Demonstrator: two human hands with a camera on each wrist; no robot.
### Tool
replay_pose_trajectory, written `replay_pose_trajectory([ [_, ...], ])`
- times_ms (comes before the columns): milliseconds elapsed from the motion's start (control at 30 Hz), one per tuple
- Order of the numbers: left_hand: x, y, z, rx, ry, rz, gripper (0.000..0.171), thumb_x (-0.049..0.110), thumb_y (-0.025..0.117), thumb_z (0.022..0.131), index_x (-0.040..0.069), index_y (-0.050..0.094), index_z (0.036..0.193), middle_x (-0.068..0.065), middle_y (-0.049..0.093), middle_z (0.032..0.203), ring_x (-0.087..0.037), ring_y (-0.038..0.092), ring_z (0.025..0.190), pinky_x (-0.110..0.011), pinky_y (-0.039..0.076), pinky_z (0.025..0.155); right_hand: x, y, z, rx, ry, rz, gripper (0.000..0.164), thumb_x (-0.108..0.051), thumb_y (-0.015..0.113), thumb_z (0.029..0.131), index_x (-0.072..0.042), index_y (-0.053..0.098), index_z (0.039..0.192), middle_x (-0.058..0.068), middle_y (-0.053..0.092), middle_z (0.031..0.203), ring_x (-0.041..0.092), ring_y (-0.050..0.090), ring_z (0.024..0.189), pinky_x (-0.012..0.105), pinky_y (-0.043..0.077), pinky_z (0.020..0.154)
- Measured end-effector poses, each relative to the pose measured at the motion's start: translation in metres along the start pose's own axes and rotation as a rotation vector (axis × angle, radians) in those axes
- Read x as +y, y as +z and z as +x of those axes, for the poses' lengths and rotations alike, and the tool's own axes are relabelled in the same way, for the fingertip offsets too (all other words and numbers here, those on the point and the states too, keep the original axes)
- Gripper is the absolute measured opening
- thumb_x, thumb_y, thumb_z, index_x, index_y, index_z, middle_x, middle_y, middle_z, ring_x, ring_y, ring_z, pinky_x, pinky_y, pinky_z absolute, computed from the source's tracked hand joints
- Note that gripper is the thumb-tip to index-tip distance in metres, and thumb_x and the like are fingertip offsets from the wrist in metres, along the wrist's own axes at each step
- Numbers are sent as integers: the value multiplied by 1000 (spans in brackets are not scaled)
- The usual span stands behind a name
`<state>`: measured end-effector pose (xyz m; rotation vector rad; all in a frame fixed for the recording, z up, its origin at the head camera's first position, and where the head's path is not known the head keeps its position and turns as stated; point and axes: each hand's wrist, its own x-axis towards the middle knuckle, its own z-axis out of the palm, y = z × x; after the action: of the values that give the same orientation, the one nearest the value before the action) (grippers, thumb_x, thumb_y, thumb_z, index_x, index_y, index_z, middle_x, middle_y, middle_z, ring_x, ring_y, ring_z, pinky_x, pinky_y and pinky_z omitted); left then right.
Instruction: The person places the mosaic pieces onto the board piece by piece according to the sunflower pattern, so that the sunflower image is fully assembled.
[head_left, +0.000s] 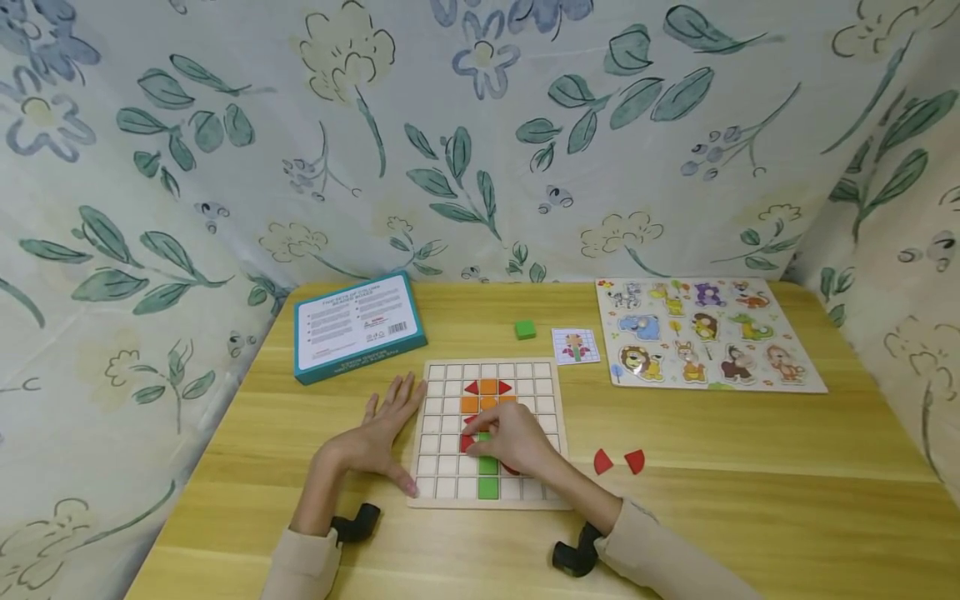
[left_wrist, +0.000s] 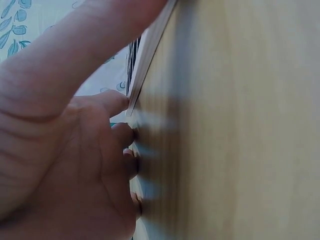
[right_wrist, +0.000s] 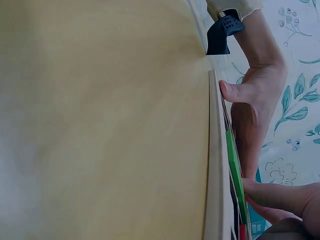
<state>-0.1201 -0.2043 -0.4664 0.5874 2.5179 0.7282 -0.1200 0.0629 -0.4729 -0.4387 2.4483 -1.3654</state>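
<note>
A square wooden grid board [head_left: 491, 503] lies on the table, with orange squares [head_left: 488, 387], green squares [head_left: 488, 488] and red pieces set in its cells. My right hand [head_left: 516, 437] reaches over the board from the right. Its thumb and index finger pinch a red piece [head_left: 467, 444] in a cell left of the green column; the piece's full outline is covered. In the right wrist view the thumb [right_wrist: 280, 196] meets the board's top surface. My left hand [head_left: 378, 435] is spread along the board's left edge, thumb at the near corner, fingers on the table.
Two red quarter-round pieces [head_left: 603, 462] lie right of the board. Beyond it are a green block [head_left: 525, 330] and a small pattern card [head_left: 576, 346]. A teal-edged box [head_left: 360, 325] sits back left; an animal puzzle board [head_left: 705, 333] is back right.
</note>
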Motion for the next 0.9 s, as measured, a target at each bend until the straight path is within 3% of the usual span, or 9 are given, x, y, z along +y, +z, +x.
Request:
replay_pose_trajectory([
  [367,0,1,0,-3,0,-11,154,46,99,58,11,-4,167,-17,-20,173,-41,-20,159,-67,-13,126,-1,1,2,-8,18,9,17,-11,92,76,-13,84,91,-5,43,52,10,38,50,21,24,47],
  [533,-2,1,2,-3,4,-7,154,47,99,58,11,-5,167,-17,-20,172,-41,-21,159,-68,-12,126,1,-9,-2,-20,26,28,17,-16,91,79,-15,84,94,-6,40,53,10,35,50,20,23,47],
  [700,-2,0,2,-5,-5,-7,155,47,99,58,12,-5,167,-17,-20,173,-40,-21,159,-67,-13,126,11,-44,-20,-22,48,58,16,-18,85,85,-12,82,99,-4,35,55,12,32,52,20,23,49],
  [900,0,-2,0,-7,-7,-10,155,47,99,58,11,-5,167,-17,-20,172,-41,-21,159,-67,-13,126,46,-103,-53,-72,68,7,22,-18,82,89,-10,80,110,-5,35,58,8,29,50,18,24,45],
])
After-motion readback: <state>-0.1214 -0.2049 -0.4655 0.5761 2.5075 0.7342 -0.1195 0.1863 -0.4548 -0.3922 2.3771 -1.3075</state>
